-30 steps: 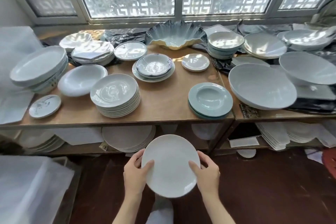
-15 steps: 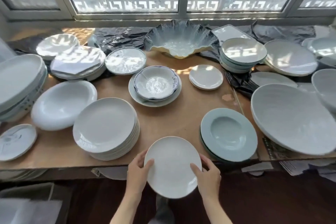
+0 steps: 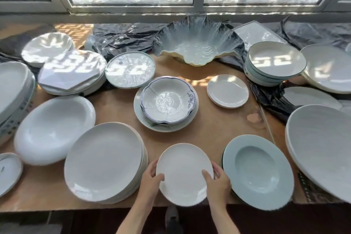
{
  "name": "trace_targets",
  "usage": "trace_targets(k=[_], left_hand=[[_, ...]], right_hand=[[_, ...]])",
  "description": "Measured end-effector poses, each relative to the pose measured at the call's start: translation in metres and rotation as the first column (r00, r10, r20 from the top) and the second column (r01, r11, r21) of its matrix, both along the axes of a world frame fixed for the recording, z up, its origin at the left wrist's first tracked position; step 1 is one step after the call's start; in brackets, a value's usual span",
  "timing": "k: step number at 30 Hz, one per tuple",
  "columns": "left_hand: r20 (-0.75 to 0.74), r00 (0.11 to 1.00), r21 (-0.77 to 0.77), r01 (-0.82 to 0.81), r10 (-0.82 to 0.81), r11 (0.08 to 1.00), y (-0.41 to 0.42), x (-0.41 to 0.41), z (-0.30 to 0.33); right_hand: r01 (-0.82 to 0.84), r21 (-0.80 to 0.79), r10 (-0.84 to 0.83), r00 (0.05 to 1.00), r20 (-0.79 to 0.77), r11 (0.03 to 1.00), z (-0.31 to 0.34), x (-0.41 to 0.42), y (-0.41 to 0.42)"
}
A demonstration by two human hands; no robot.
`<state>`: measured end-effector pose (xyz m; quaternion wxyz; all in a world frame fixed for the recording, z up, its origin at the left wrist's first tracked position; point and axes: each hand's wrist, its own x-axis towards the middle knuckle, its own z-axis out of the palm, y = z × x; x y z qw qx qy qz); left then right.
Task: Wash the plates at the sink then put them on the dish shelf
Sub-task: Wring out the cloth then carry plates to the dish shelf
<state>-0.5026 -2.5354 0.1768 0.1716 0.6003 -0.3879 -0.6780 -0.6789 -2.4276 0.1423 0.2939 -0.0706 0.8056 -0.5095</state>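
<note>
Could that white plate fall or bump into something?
It might. Both hands, the left hand and right hand, hold the white plate only by its edges, so a wet or loose grip could let it slip. It hangs over the front edge of the wooden shelf, so a drop could send it to the floor. It is also squeezed between the stack of white plates and the pale blue plate, so its rim could clip either one.
</note>
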Motion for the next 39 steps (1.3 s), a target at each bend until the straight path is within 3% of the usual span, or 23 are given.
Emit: trace_targets(k=[12, 17, 24, 34, 39], left_hand=[[-0.076, 0.992, 0.020, -0.103, 0.104, 0.994, -0.005, -0.019, -0.015], [-0.056, 0.996, 0.004, -0.063, 0.063, 0.998, -0.008, -0.015, -0.015], [0.061, 0.998, -0.099, 0.024, -0.018, 0.995, -0.001, 0.004, -0.007], [0.413, 0.902, -0.292, 0.263, -0.127, 0.920, 0.098, 0.043, 0.002], [0.524, 0.845, -0.344, 0.329, -0.111, 0.879, 0.169, 0.068, -0.006]], right_hand=[[0.037, 0.047, -0.034, 0.997, -0.063, 0.998, -0.010, 0.006, -0.021], [-0.081, 0.128, 0.100, 0.984, -0.149, 0.988, -0.009, 0.002, -0.018], [-0.275, 0.166, 0.300, 0.943, -0.145, 0.947, -0.005, -0.002, 0.000], [-0.552, 0.263, 0.605, 0.767, -0.213, 0.791, 0.027, 0.005, 0.071], [-0.698, 0.386, 0.794, 0.572, -0.208, 0.604, 0.033, 0.021, 0.121]])
